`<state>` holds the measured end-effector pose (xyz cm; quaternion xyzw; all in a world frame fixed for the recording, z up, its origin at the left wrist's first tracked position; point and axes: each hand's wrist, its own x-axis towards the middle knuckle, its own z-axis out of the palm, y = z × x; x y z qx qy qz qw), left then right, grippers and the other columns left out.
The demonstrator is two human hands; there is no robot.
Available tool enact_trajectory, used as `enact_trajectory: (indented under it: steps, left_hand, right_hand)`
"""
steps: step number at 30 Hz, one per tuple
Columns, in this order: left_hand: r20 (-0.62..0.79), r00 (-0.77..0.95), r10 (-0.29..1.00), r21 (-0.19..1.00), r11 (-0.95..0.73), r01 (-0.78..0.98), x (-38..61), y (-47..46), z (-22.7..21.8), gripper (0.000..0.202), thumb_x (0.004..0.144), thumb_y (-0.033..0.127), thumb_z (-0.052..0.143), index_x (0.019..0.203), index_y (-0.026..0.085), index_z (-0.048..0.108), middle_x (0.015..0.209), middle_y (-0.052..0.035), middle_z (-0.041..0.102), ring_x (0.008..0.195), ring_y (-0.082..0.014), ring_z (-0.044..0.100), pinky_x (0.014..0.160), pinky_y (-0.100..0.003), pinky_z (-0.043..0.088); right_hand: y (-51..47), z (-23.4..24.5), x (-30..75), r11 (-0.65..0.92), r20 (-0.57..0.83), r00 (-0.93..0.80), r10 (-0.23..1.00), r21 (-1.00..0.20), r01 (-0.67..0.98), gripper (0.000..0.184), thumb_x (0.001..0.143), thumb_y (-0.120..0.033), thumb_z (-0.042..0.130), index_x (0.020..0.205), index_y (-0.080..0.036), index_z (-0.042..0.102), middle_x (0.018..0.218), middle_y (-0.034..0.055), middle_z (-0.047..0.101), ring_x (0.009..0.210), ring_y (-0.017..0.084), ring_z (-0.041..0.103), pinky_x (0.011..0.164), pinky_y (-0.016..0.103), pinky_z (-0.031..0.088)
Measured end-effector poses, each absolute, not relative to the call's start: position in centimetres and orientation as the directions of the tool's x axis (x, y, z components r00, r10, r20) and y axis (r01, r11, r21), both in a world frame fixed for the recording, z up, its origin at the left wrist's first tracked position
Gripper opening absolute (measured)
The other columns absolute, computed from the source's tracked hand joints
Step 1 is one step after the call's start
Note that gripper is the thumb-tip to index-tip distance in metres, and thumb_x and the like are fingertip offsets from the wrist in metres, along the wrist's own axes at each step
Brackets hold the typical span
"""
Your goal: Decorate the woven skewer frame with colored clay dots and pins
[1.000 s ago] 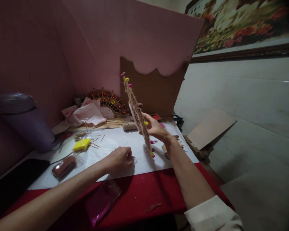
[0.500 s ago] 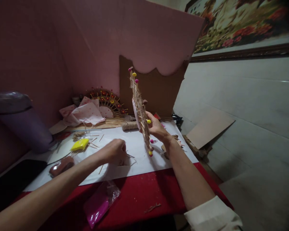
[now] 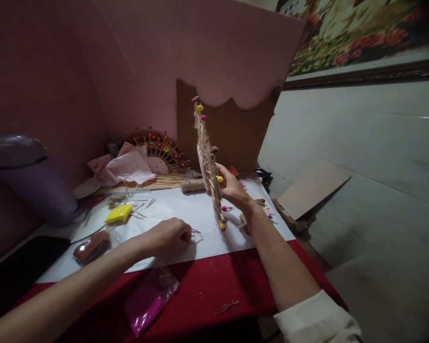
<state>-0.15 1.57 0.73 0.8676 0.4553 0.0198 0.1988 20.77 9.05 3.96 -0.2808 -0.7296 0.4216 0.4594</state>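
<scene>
My right hand [image 3: 232, 188] grips a fan-shaped stick craft [image 3: 210, 164], held upright and seen nearly edge-on. Twine wraps its sticks, and pink, yellow and brown balls cap their tips. A pale panel shows on its left side. Low over the white sheet [image 3: 178, 207], my left hand [image 3: 171, 237] is closed with its fingers curled under. What it holds, if anything, is hidden. Just right of its fingertips lies a thin, pale, forked thing [image 3: 197, 233], too small to name. Several toothpicks [image 3: 139, 214] lie beyond that hand, beside a yellow clay packet [image 3: 118, 214].
A twine roll [image 3: 193, 186] lies behind the craft, near long thin sticks [image 3: 157, 182]. A decorated fan [image 3: 157, 147] and pink cloth [image 3: 128, 169] stand at the back. A purple bottle [image 3: 28, 176] is left. Brown [image 3: 93, 247] and magenta clay packets [image 3: 146, 305] lie nearer.
My left hand has turned slightly and its fingers have shifted a little right. Another toothpick shows beyond it. The craft in my right hand has barely moved.
</scene>
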Motion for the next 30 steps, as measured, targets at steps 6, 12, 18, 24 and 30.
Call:
enact_trajectory:
  steps: [6,12,18,24,30]
  left_hand:
    - [-0.105,0.588,0.802,0.297,-0.539,0.788,-0.3,2.1,1.2,0.020,0.073,0.019,0.045,0.076,0.019,0.065,0.066,-0.0029,0.064,0.057,-0.0129,0.051,0.051,-0.024,0.029]
    - [-0.114,0.540,0.834,0.187,-0.516,0.836,0.3,2.1,1.2,0.017,0.072,0.026,0.049,0.076,0.018,0.063,0.071,-0.0056,0.066,0.057,-0.0147,0.053,0.049,-0.025,0.030]
    - [-0.104,0.535,0.838,0.137,-0.521,0.843,0.2,2.4,1.0,0.016,0.067,0.018,0.047,0.068,0.017,0.063,0.065,-0.0073,0.064,0.057,-0.0165,0.053,0.049,-0.026,0.029]
    - [-0.071,0.468,0.881,0.138,-0.456,0.879,-1.8,3.5,2.2,0.017,0.069,0.015,0.044,0.073,0.017,0.061,0.068,-0.0055,0.063,0.058,-0.0145,0.054,0.050,-0.024,0.031]
    - [-0.090,0.526,0.846,0.075,-0.521,0.850,-1.3,3.0,1.0,0.023,0.076,0.020,0.043,0.090,0.019,0.061,0.081,-0.0072,0.068,0.069,-0.0183,0.060,0.056,-0.026,0.037]
  right_hand:
    - [8.9,4.0,20.7,0.488,0.446,-0.412,0.794,-0.873,-0.005,0.084,0.061,-0.024,0.071,0.135,-0.022,0.031,0.119,0.0083,0.051,0.101,0.021,0.053,0.076,0.030,0.052]
    - [9.3,3.7,20.8,0.486,0.458,-0.410,0.789,-0.873,-0.042,0.085,0.060,-0.025,0.073,0.135,-0.024,0.033,0.118,0.0074,0.053,0.102,0.022,0.053,0.076,0.031,0.051]
    - [9.1,3.8,20.7,0.482,0.457,-0.398,0.795,-0.875,-0.041,0.083,0.059,-0.025,0.073,0.134,-0.025,0.035,0.118,0.0069,0.053,0.099,0.022,0.055,0.075,0.032,0.052]
    - [9.1,3.8,20.6,0.494,0.466,-0.403,0.788,-0.869,-0.038,0.082,0.060,-0.027,0.073,0.133,-0.024,0.035,0.118,0.0074,0.053,0.100,0.022,0.054,0.073,0.031,0.052]
    - [9.1,3.7,20.6,0.480,0.456,-0.400,0.795,-0.876,-0.045,0.079,0.060,-0.024,0.073,0.131,-0.024,0.037,0.116,0.0074,0.054,0.095,0.021,0.055,0.068,0.030,0.052]
